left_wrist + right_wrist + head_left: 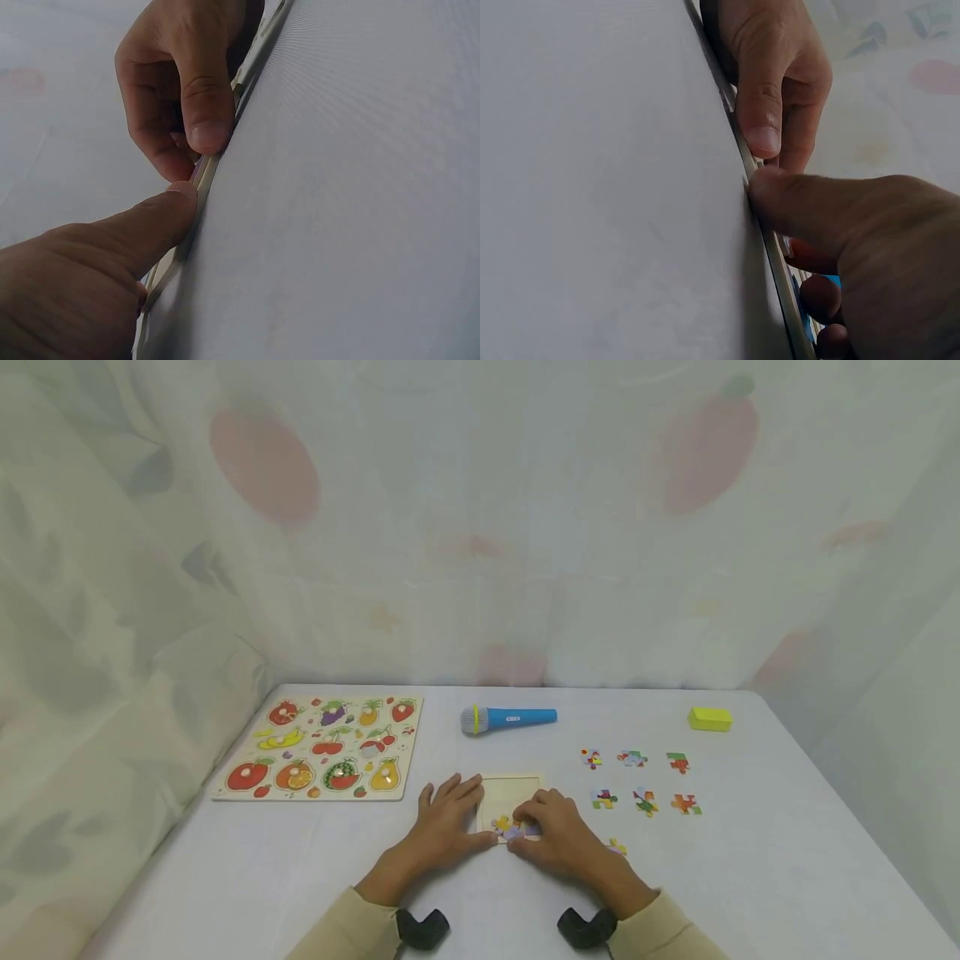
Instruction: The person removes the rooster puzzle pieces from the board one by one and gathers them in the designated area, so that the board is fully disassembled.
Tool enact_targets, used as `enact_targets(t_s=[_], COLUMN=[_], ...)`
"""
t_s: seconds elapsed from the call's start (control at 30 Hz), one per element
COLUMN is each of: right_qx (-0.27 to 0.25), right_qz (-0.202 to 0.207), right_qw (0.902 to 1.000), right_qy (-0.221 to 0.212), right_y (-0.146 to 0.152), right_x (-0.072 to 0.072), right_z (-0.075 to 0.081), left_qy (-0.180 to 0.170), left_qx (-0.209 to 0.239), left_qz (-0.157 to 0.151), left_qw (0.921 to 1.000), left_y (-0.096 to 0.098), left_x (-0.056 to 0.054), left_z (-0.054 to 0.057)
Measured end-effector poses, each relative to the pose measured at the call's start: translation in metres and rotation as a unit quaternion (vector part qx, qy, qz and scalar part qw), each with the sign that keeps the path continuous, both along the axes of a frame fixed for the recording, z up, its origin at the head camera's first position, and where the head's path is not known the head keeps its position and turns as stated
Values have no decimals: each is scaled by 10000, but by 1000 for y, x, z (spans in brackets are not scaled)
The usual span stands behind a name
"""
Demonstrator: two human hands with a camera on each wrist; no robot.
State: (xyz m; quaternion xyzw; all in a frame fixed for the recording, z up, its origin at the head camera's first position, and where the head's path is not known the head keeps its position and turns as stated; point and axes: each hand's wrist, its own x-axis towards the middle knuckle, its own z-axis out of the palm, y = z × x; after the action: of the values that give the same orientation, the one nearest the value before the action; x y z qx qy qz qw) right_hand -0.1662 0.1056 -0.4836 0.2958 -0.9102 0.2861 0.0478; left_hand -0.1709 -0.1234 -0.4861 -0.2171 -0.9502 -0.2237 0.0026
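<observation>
A shallow wooden puzzle tray lies in front of me, with a few joined yellow and purple jigsaw pieces along its near edge. My left hand rests at the tray's left side, fingers extended, its thumb against the near edge. At the near right corner, my right hand has curled fingers over a purplish puzzle piece, mostly hidden under them. The right thumb touches the tray's near rim. Both wrist views see the tray almost edge-on.
Several loose jigsaw pieces lie in rows to the right; one piece is partly behind my right wrist. A fruit peg board occupies the left. Farther back are a blue toy microphone and a yellow-green block.
</observation>
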Motion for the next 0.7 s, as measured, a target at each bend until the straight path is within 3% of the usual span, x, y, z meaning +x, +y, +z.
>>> enact_targets(t_s=[0.3,0.7], right_qx=[-192,-680], right_qz=[-38,-8], right_qw=[9997,9974], right_qy=[117,228], right_y=[-2,28], right_x=[1,7], right_z=[3,35], left_qy=[-15,-89], left_qx=[67,30], left_qz=[20,25], left_qw=[10000,10000], left_y=[-2,0], left_x=[1,1], left_z=[0,2])
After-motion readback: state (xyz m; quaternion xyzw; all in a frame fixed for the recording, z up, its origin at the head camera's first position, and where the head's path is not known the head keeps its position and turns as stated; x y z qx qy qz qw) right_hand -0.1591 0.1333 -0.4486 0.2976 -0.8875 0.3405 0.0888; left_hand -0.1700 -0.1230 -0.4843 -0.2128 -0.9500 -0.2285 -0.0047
